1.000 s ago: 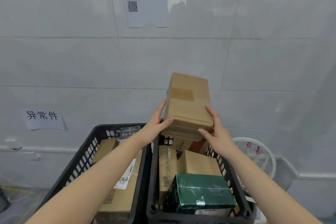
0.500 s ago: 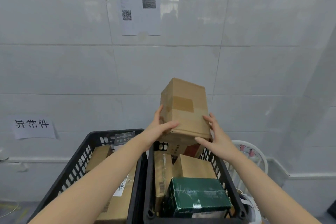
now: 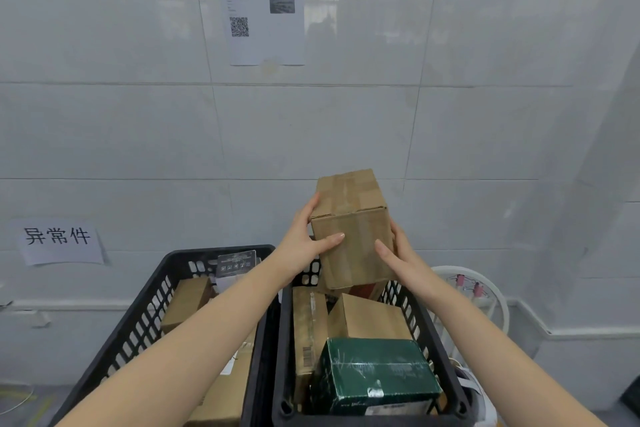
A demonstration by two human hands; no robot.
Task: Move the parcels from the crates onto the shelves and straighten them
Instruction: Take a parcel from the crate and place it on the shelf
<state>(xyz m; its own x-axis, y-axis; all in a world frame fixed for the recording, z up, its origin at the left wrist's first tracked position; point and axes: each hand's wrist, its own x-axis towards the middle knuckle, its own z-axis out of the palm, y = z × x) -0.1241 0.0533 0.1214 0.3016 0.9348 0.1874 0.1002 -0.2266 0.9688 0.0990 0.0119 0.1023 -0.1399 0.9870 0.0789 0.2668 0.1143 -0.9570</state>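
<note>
Both hands grasp a brown cardboard box [image 3: 351, 229] at frame centre, above the right black crate [image 3: 446, 357]: left hand [image 3: 304, 236] and right hand [image 3: 398, 253] on opposite sides.

A cardboard parcel [image 3: 351, 229] is held above the right black crate [image 3: 446, 374], gripped between the left hand [image 3: 304, 239] and right hand [image 3: 401, 258]. The right crate contains a green box [image 3: 374, 378] and brown cartons. The left black crate [image 3: 138, 329] stands beside it, touching, against the tiled wall [image 3: 138, 135].
</note>
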